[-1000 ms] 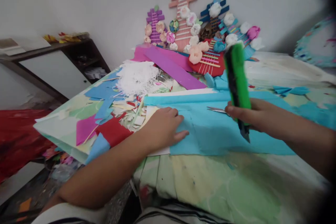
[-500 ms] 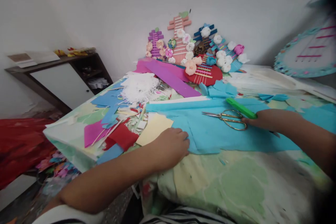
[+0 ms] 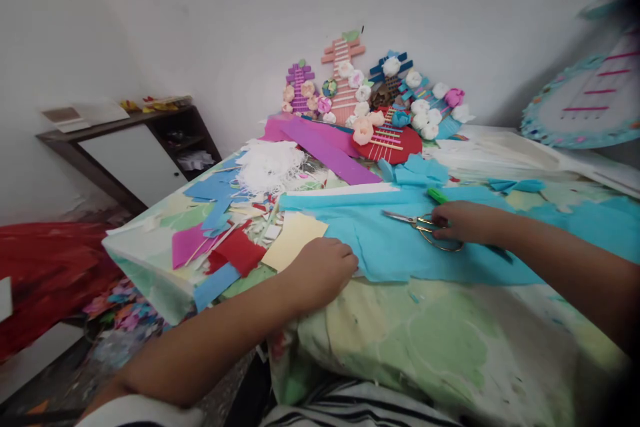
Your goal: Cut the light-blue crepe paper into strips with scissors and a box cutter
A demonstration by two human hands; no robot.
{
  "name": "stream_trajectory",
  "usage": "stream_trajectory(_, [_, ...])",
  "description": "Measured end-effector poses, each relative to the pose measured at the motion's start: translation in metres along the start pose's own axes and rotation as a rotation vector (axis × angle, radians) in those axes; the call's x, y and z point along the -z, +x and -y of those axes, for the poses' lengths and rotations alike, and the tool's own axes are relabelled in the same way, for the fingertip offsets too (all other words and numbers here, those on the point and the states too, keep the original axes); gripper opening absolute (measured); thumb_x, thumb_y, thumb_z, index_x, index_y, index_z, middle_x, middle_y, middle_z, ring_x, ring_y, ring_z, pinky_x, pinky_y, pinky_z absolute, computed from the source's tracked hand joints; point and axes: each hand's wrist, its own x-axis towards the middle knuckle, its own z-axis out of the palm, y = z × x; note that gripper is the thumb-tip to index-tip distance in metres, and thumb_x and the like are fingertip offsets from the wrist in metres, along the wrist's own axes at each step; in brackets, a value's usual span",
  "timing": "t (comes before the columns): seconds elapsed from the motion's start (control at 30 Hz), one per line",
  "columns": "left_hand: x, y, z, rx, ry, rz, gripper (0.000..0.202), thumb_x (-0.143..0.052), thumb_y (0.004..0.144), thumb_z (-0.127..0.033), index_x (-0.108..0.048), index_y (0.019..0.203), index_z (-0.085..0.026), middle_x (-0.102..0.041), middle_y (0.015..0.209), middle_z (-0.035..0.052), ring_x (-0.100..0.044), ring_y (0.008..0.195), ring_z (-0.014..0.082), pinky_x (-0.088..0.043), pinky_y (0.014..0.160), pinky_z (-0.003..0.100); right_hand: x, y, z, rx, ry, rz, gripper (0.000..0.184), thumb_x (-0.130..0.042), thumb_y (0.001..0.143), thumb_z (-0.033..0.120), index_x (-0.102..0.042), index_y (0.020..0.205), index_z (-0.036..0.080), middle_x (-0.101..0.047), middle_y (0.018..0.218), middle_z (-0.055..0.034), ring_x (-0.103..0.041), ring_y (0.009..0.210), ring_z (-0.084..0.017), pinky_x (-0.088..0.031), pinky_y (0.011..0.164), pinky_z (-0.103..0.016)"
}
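Note:
A sheet of bright blue crepe paper [image 3: 385, 240] is spread over the table. On it lie scissors [image 3: 413, 220] with gold handles, blades pointing left. My right hand [image 3: 465, 221] is over the scissors, its fingers bent around the handles. Beneath that hand runs a long tool with a green handle [image 3: 437, 196]; its middle is hidden. My left hand [image 3: 320, 271] rests closed at the near left edge of the blue paper, beside a cream paper piece [image 3: 293, 240]. Its fingertips are turned under, so anything they pinch is out of sight.
Several decorated craft instruments [image 3: 345, 90] lean on the wall behind. White shredded strips [image 3: 270, 165], a purple strip [image 3: 333, 153] and red scraps [image 3: 240, 250] cover the left side. A large guitar-shaped piece [image 3: 585, 97] stands at right. A low cabinet [image 3: 133, 153] is further left.
My right hand has shifted left from the green-handled tool onto the scissors' handles. My left hand stays by the paper's edge. The view has turned slightly.

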Motion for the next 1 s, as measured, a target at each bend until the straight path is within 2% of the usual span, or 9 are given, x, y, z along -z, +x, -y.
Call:
stream_trajectory(0.13, [-0.003,-0.004,0.002,-0.016,0.009,-0.037,0.019,-0.041,0.084,-0.025,-0.058,0.083,-0.018,-0.061,0.081,0.0037,-0.054,0.078,0.0174,-0.041,0.069,0.031,0.003,-0.001,0.004,0.023,-0.021,0.091,0.026,-0.047,0.071,0.040,-0.058,0.072,0.017,-0.059,0.067,-0.0064,-0.051,0.056,-0.016,-0.031,0.048,-0.026])
stream_trajectory(0.27, [-0.007,-0.006,0.004,-0.025,-0.023,-0.051,0.021,-0.040,0.085,-0.024,-0.059,0.084,-0.017,-0.061,0.082,0.0044,-0.054,0.079,0.0168,-0.040,0.071,0.030,0.009,-0.008,0.019,-0.026,-0.097,0.040,0.019,-0.050,0.067,0.036,-0.053,0.068,0.017,-0.056,0.063,-0.0050,-0.046,0.051,-0.014,-0.027,0.045,-0.026])
stream_trajectory(0.33, [-0.009,-0.007,0.005,-0.024,-0.051,-0.056,0.021,-0.040,0.085,-0.025,-0.060,0.085,-0.017,-0.061,0.081,0.0043,-0.054,0.079,0.0167,-0.040,0.071,0.030,0.011,-0.013,0.026,-0.037,0.052,0.019,0.023,-0.050,0.068,0.037,-0.051,0.081,0.018,-0.055,0.064,-0.0026,-0.045,0.051,-0.013,-0.029,0.046,-0.024])
stream_trajectory(0.43, [-0.009,-0.006,0.008,-0.008,-0.101,-0.056,0.023,-0.039,0.085,-0.026,-0.060,0.084,-0.018,-0.061,0.079,0.0031,-0.054,0.078,0.0163,-0.041,0.071,0.029,0.016,-0.025,0.036,0.004,0.489,0.078,0.035,-0.048,0.073,0.043,-0.040,0.099,0.022,-0.052,0.065,0.0021,-0.041,0.050,-0.009,-0.030,0.046,-0.022])
stream_trajectory(0.53, [-0.007,-0.005,0.011,0.020,-0.142,-0.048,0.025,-0.038,0.086,-0.026,-0.061,0.082,-0.017,-0.062,0.078,0.0023,-0.054,0.076,0.0157,-0.041,0.070,0.028,0.018,-0.044,0.049,0.053,0.867,0.142,0.037,-0.047,0.075,0.049,-0.036,0.100,0.025,-0.047,0.066,0.0040,-0.036,0.051,-0.007,-0.029,0.045,-0.020])
stream_trajectory(0.6, [-0.006,-0.005,0.012,0.036,-0.155,-0.047,0.026,-0.038,0.085,-0.026,-0.062,0.082,-0.017,-0.062,0.078,0.0024,-0.054,0.077,0.0159,-0.041,0.071,0.028,0.015,-0.058,0.060,0.039,1.047,0.152,0.040,-0.051,0.071,0.053,-0.037,0.093,0.024,-0.043,0.062,0.0051,-0.033,0.050,-0.007,-0.027,0.044,-0.020])
stream_trajectory(0.7, [-0.006,-0.004,0.012,0.048,-0.164,-0.051,0.026,-0.038,0.085,-0.025,-0.062,0.082,-0.017,-0.062,0.079,0.0027,-0.055,0.078,0.0163,-0.041,0.072,0.028,0.002,-0.077,0.077,-0.041,1.232,0.186,0.039,-0.057,0.066,0.053,-0.040,0.083,0.022,-0.041,0.059,0.0050,-0.035,0.049,-0.007,-0.028,0.043,-0.020])
stream_trajectory(0.87, [-0.009,-0.004,0.010,0.022,-0.150,-0.078,0.023,-0.040,0.084,-0.027,-0.061,0.086,-0.017,-0.062,0.084,0.0036,-0.054,0.080,0.0169,-0.040,0.072,0.030,-0.022,-0.101,0.105,-0.110,1.544,0.266,0.037,-0.060,0.066,0.048,-0.040,0.087,0.024,-0.048,0.063,0.0033,-0.042,0.048,-0.008,-0.033,0.042,-0.020])
stream_trajectory(1.0, [-0.011,-0.003,0.003,-0.041,-0.114,-0.104,0.024,-0.041,0.085,-0.030,-0.060,0.092,-0.019,-0.061,0.091,0.0041,-0.053,0.085,0.0175,-0.038,0.074,0.031,-0.022,-0.110,0.112,-0.207,1.509,0.211,0.043,-0.063,0.063,0.047,-0.039,0.092,0.026,-0.049,0.062,0.0048,-0.033,0.041,-0.004,-0.024,0.037,-0.017])
